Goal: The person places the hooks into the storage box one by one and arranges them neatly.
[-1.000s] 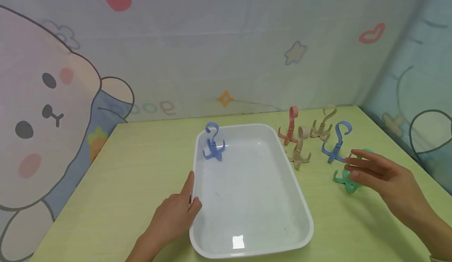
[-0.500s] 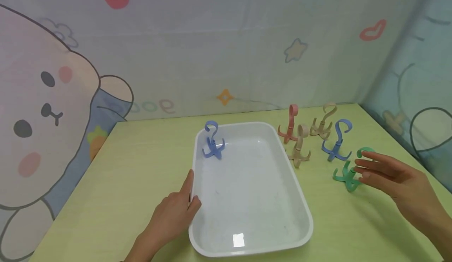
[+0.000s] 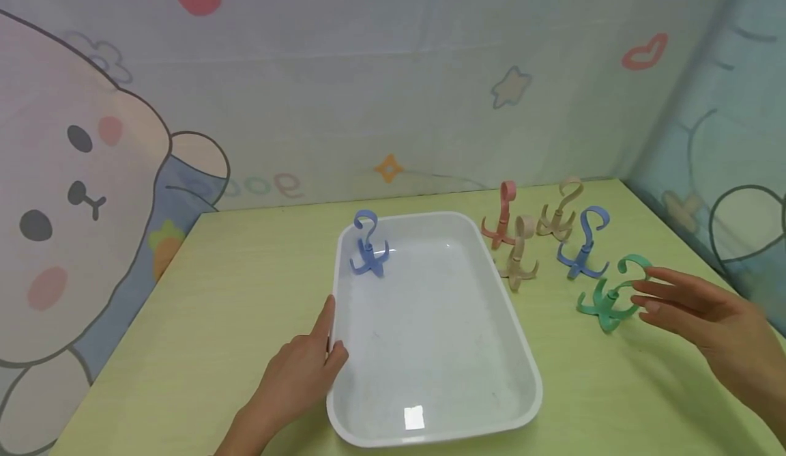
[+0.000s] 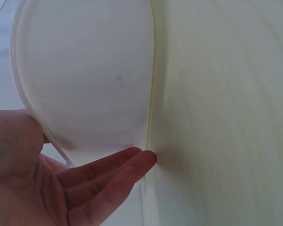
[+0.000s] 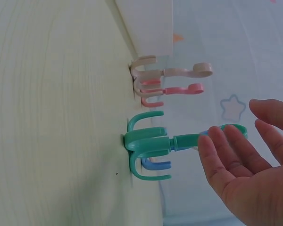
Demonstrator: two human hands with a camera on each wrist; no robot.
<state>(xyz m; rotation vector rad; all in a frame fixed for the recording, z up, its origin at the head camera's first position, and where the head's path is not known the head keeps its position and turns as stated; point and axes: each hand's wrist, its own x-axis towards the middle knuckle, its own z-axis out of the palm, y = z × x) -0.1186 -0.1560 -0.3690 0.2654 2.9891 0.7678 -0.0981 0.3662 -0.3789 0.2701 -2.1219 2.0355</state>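
A white tray [image 3: 436, 333] stands on the table, and my left hand [image 3: 295, 374] holds its left edge. In the left wrist view the fingers [image 4: 108, 181] lie along the tray's outer wall while the thumb side is up at the rim. Inside the tray's far left corner stands a blue four-pronged hanging hook [image 3: 370, 259]. On the right, my right hand [image 3: 718, 323] hovers beside a green four-pronged hook [image 3: 606, 306], fingers loosely extended and holding nothing. The right wrist view has those fingers in front of the green hook's stem; contact cannot be made out.
Right of the tray stand a pink hook [image 3: 502, 227], a beige hook [image 3: 518, 265], another beige hook [image 3: 557, 220] and a second blue hook [image 3: 582, 258]. A printed cloth backdrop [image 3: 344, 101] rises behind the pale green table [image 3: 258, 265].
My right hand has drawn back to the right, away from the green hook, which now shows more fully. The left hand and the tray keep their places.
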